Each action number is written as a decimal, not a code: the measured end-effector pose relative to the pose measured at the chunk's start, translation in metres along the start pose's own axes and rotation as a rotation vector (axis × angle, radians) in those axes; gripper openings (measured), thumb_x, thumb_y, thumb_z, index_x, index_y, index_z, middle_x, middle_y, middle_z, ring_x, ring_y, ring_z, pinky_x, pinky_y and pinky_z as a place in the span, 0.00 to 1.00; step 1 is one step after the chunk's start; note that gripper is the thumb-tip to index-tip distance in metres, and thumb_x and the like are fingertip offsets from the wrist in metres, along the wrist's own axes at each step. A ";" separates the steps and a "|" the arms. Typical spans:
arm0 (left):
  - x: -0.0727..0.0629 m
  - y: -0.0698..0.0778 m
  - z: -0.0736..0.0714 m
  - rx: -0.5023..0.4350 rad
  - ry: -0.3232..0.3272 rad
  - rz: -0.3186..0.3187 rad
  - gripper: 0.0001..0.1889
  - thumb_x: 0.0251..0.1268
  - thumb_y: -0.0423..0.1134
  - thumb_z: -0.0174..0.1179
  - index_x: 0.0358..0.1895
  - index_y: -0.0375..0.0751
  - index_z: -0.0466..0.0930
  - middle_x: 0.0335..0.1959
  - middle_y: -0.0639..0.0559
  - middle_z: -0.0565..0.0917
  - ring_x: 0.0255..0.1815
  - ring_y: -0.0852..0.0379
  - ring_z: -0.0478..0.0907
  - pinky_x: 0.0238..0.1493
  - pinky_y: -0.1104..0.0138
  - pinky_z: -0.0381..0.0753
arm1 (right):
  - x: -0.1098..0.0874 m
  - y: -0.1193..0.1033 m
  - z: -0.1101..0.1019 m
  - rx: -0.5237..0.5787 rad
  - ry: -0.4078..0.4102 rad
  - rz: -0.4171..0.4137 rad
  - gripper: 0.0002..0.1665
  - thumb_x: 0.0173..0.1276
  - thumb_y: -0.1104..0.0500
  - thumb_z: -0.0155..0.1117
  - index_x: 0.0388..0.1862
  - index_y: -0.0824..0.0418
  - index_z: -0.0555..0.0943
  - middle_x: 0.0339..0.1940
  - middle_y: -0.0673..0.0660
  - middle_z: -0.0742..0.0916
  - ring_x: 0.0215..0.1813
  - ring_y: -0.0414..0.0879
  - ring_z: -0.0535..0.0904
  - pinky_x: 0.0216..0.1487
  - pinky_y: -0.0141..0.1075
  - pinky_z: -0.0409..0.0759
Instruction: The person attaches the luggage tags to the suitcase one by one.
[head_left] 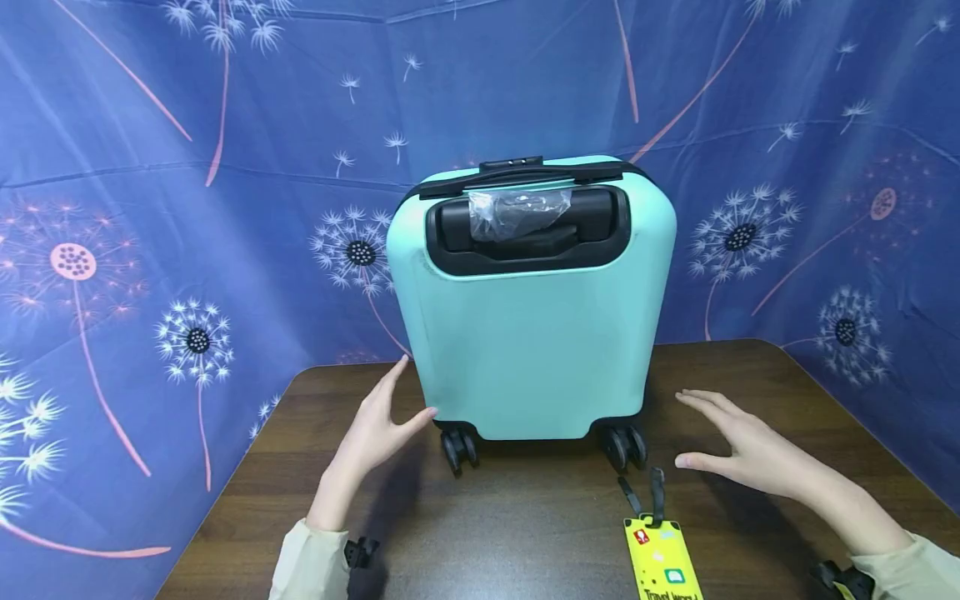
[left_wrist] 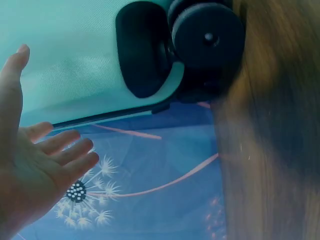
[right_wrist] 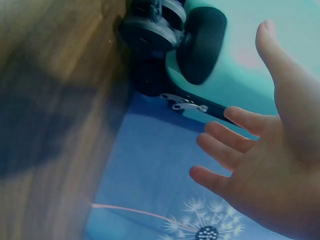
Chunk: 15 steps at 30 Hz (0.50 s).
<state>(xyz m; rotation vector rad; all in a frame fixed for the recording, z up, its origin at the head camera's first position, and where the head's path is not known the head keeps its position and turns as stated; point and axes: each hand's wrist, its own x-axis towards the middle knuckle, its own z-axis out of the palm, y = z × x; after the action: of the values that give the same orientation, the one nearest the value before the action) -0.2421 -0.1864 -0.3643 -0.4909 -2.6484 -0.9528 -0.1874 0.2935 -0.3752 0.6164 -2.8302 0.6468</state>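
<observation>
A mint-green suitcase stands upright on its black wheels, its recessed pull handle at the top partly wrapped in clear plastic. My left hand is beside its lower left side, fingers spread, the thumb tip overlapping the lower corner in the head view. On the other side, my right hand hovers apart from the case with fingers extended and nothing held. Zipper pulls show near the lower edge in the right wrist view. A yellow luggage tag with a dark strap lies in front of the right wheel.
The case and tag are on a brown wooden table with rounded back corners. Behind it hangs a blue curtain printed with dandelions, close to the suitcase's back. Dark devices are strapped at both wrists.
</observation>
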 end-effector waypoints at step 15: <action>0.029 0.002 0.011 -0.175 0.066 -0.029 0.46 0.59 0.62 0.58 0.75 0.54 0.42 0.74 0.49 0.54 0.71 0.46 0.60 0.68 0.50 0.63 | -0.011 0.007 0.043 0.075 -0.128 0.037 0.31 0.57 0.41 0.67 0.50 0.63 0.76 0.46 0.55 0.81 0.47 0.53 0.78 0.41 0.40 0.80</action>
<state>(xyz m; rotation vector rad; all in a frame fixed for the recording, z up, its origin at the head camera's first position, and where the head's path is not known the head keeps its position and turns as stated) -0.2693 -0.1711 -0.3603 -0.4518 -2.5322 -1.1960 -0.1835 0.2836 -0.4190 0.6412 -2.9534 0.7482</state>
